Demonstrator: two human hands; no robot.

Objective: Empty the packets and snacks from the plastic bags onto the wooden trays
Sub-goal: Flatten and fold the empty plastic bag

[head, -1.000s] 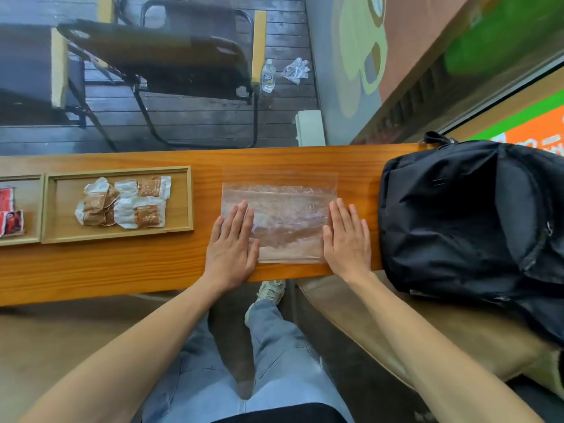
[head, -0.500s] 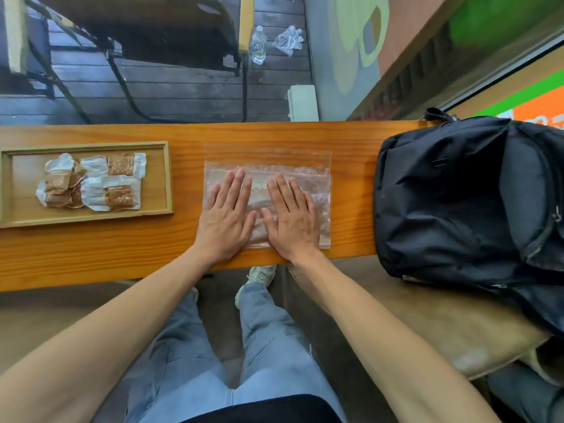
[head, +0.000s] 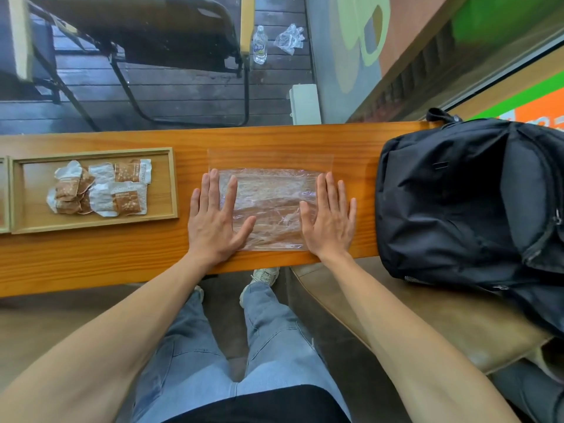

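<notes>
Orange-brown varnished wooden tabletop (head: 91, 264) runs across the view, with dark floor planks beyond it. On it we note a clear, flat, empty plastic bag (head: 268, 206) lying at centre. Our left hand (head: 213, 221) presses palm-down on the bag's left edge, fingers (head: 213, 190) spread flat and gripping nothing; our right hand (head: 331, 221) does likewise on the right edge, fingers (head: 331, 190) extended flat, nothing held. Left of the bag, apart from it, sits a shallow rectangular wooden tray (head: 171, 184) holding a cluster of small brown-and-white snack packets (head: 100, 190). A black fabric backpack (head: 464, 203) rests at the tabletop's right end, near the right hand.
</notes>
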